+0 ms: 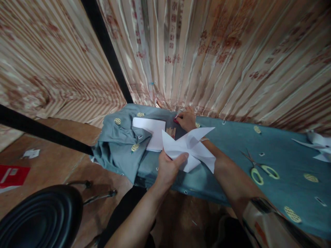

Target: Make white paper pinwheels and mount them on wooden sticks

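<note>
A folded white paper pinwheel (192, 146) is gripped at its left side by my left hand (168, 165), with the thumb pressed on top of the paper. Beyond it, my right hand (188, 119) is closed at the far edge of the cloth, its fingertips on a small red object (176, 120) whose kind I cannot make out. Something pale and thin, perhaps plastic, shows by those fingers. Between my hands lies a row of short wooden sticks (170, 131). White paper sheets (155, 132) rest to the left, partly under a fold of cloth.
Green-handled scissors (258, 168) lie spread on the blue-grey cloth (232, 137) to the right. Another white paper piece (320, 143) sits at the far right. A curtain (207, 62) hangs behind. A black round stool (41, 217) and a red packet (12, 175) are at lower left.
</note>
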`<state>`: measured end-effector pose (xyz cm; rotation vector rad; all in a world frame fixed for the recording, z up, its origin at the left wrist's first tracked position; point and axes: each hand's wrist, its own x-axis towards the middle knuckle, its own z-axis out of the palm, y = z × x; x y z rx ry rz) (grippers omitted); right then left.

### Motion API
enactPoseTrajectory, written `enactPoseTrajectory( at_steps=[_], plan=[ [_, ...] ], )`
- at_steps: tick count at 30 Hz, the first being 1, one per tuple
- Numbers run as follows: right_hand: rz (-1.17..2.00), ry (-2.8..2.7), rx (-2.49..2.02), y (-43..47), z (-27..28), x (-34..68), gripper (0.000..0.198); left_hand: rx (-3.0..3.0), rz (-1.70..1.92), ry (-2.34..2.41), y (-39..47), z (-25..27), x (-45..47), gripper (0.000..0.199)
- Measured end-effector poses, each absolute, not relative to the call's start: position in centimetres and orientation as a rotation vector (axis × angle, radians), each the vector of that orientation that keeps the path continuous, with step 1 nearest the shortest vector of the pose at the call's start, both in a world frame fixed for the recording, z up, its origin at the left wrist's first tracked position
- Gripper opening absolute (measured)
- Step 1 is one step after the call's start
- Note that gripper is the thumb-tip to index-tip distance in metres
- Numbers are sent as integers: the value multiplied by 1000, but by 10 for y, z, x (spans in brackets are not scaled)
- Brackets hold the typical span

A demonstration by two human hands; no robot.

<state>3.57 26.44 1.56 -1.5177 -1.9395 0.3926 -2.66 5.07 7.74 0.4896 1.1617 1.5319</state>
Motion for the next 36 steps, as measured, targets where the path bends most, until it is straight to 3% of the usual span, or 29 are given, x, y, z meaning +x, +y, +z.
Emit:
enactPoseTrajectory(
  at_steps=[14,20,24,30,33,36],
  plan=[
    [420,-1777,-1453,252,27,42,10,518,1528,1201,53,72,-28,44],
    [908,-1337,-1256,224,41,86,3,495,1562,1202,57,73,-29,47],
    [1093,-1220,-1272,167,41,143,17,538,1543,1215,57,70,-23,51],
    [1446,-1094,-1375,88,34,220,33,612,1496,1205,56,65,-4,74],
    [1298,-1303,-1474,71,31,245,31,647,1472,1199,60,64,6,72],
    [870,-1698,-1621,62,29,256,18,685,1428,1240,64,62,15,73]
  ],
)
